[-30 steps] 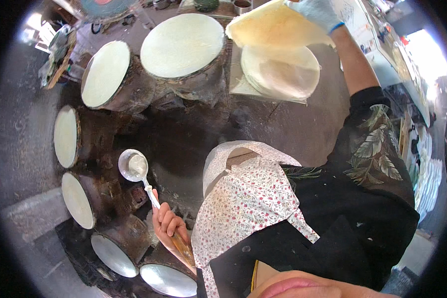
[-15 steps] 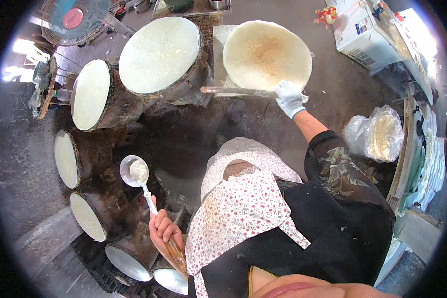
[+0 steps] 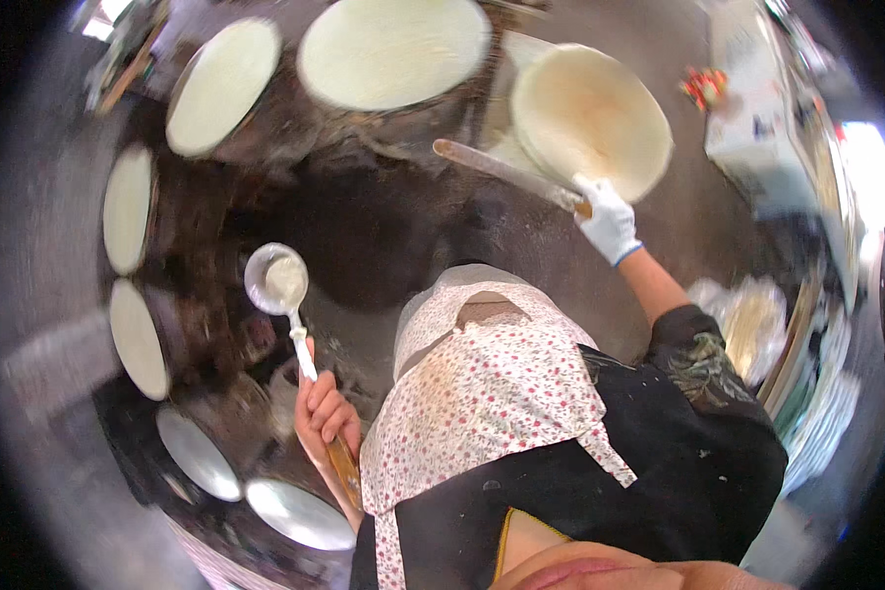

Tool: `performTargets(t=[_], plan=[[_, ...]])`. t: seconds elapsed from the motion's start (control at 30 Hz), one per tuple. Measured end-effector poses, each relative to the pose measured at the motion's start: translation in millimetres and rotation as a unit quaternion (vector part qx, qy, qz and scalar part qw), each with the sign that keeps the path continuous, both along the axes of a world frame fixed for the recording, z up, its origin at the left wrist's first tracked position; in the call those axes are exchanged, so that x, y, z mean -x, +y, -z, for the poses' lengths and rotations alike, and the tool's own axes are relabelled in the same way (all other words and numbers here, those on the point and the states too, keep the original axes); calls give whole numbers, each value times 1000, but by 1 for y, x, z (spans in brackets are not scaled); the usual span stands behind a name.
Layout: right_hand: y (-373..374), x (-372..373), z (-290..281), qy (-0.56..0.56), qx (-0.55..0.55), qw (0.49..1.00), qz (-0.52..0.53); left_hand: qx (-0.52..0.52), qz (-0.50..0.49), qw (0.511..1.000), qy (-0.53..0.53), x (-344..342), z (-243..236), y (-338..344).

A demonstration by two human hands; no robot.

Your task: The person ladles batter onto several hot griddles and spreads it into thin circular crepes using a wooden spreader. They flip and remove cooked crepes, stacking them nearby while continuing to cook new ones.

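Observation:
My left hand (image 3: 326, 413), bare, is closed round the handle of a white ladle (image 3: 300, 349). Pale batter lies in the ladle's round bowl, held up left of my apron. My right hand (image 3: 608, 218), in a white glove, grips a long flat spatula (image 3: 506, 175) that points to the left. Its fingertips lie at the near rim of a round, thin flatbread (image 3: 590, 113) with a browned middle; whether they pinch the rim cannot be told. The flatbread rests on a pale board (image 3: 506, 123).
Round griddles curve along the left: batter-coated ones such as the large griddle (image 3: 393, 49) at the top, and bare metal ones such as the griddle (image 3: 300, 513) at lower left. On the right are a bag of flatbreads (image 3: 754, 324) and a white box (image 3: 757, 138).
The view has turned, so the griddles and flatbread appear shifted. The spatula now slants, its tip up to the left. The ladle stays in my left hand.

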State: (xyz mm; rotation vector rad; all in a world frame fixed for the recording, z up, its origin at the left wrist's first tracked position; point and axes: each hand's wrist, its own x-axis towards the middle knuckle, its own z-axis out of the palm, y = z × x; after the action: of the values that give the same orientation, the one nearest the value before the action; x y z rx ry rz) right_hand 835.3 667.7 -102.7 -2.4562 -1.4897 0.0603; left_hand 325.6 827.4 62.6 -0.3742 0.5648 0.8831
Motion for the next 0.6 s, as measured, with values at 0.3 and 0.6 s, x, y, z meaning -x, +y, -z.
performTargets(t=[0.3,0.6], plan=[[175,252,-31,241,70,831,-496,-53,-173,961,210,37,12,-128],[123,442,-149,427,518,466,-577,277,-404,625,608,72,60,-385]])
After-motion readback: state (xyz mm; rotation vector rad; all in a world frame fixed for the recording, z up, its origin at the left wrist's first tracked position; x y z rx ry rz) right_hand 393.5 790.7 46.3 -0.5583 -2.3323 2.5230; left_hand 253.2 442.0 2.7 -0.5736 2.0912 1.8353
